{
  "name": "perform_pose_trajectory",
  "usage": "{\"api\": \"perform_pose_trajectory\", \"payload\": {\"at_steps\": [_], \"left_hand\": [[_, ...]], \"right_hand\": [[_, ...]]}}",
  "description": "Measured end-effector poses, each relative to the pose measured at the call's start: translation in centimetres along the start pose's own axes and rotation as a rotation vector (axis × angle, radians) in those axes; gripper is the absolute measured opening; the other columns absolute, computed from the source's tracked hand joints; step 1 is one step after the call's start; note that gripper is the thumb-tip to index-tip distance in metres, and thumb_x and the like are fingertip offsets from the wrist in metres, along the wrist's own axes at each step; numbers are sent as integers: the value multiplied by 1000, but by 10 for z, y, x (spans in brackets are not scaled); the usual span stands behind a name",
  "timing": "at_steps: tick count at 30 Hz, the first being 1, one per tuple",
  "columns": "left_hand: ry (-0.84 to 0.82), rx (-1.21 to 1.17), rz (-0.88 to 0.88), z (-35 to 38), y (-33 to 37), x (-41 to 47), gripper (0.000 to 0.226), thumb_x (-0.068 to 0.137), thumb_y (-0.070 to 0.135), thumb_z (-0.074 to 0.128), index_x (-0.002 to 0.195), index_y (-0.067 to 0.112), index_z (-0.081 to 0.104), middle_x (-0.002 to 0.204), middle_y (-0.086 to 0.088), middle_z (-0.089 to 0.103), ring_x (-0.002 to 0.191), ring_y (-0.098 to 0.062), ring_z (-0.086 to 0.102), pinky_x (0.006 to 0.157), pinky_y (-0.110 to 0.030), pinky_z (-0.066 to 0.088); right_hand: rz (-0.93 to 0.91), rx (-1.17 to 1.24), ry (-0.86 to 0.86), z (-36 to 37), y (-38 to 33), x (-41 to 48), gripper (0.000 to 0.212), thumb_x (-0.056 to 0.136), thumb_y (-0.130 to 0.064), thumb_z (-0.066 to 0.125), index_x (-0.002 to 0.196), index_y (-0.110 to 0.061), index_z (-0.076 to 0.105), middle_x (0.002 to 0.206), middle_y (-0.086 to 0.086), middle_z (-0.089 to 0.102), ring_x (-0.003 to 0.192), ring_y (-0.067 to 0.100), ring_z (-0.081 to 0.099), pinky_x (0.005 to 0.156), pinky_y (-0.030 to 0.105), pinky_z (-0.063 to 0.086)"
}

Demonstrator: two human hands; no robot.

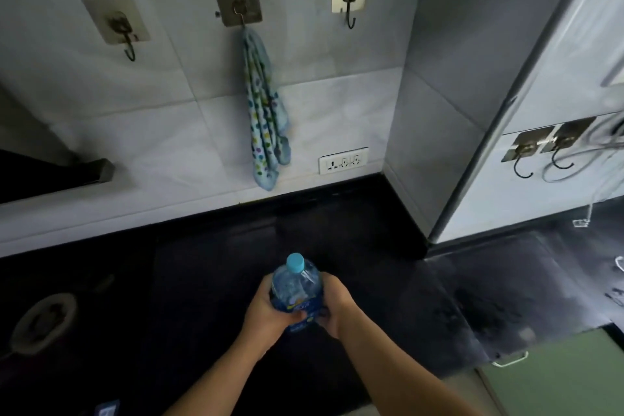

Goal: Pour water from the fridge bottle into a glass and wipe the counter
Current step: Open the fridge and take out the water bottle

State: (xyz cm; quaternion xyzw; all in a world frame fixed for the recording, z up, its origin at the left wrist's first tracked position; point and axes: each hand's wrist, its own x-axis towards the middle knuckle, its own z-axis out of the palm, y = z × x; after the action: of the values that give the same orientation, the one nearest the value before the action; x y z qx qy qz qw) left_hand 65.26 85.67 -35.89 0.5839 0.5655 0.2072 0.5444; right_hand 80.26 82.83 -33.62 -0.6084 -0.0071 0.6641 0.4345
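A clear plastic water bottle [295, 287] with a light blue cap and a blue label stands upright over the black counter [189, 263], cap on. My left hand [266, 309] wraps its left side and my right hand [334, 306] wraps its right side, both around the label. A blue dotted cloth [265, 111] hangs from the middle wall hook, straight behind the bottle. No glass is in view.
Two bare hooks [349, 12] flank the cloth on the tiled wall, with a power socket [343, 160] low beside it. A grey wall column [435, 111] juts out at right. A round stand [44, 321] lies on the counter at far left. A green drawer [553, 378] sits at lower right.
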Motion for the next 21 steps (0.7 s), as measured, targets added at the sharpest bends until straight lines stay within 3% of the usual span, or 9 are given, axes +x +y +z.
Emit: {"api": "perform_pose_trajectory", "payload": {"at_steps": [1,3,7,11,16,19,21], "left_hand": [[0,5,-8,1,-2,5,79,61,2,93,117,41,54,113,7,71,104,-8,69,83,-26,59],[0,16,-23,2,-7,13,80,61,2,93,120,39,53,116,5,70,106,-9,69,85,-28,59],[27,58,-39,3,-18,25,83,60,2,94,120,42,52,116,6,70,108,-11,68,88,-28,56],[49,91,-39,2,-25,33,84,60,3,94,116,47,50,114,8,69,105,-7,67,86,-24,54],[-2,170,-69,-3,-15,29,87,61,12,94,127,40,45,120,11,65,112,-8,63,96,-31,53],[-26,240,-99,-10,-5,25,80,63,18,92,123,41,45,117,12,66,113,-9,64,96,-31,54],[-47,334,-112,-21,7,21,74,62,26,91,120,40,47,116,14,65,113,-10,64,98,-32,54]], "right_hand": [[1,-14,6,-2,-3,1,32,99,-25,46,99,-5,71,73,7,77,57,18,72,48,23,52],[11,-36,17,-2,-8,5,27,98,-26,49,96,-8,70,68,4,75,60,17,69,50,24,52],[32,-34,21,2,-14,15,27,99,-30,51,107,-9,66,91,9,72,77,21,67,57,28,52],[30,-71,17,7,-22,15,21,101,-29,52,99,-12,64,92,7,69,78,18,65,55,26,49],[27,-152,16,9,-27,7,23,102,-31,50,92,-15,63,94,6,68,83,19,66,63,28,52],[-7,-301,33,10,-36,-2,20,100,-28,53,101,-11,63,95,7,68,82,19,66,63,28,53],[-139,-572,56,6,-43,-6,22,96,-27,56,109,-11,64,96,5,68,81,15,64,67,29,53]]}}
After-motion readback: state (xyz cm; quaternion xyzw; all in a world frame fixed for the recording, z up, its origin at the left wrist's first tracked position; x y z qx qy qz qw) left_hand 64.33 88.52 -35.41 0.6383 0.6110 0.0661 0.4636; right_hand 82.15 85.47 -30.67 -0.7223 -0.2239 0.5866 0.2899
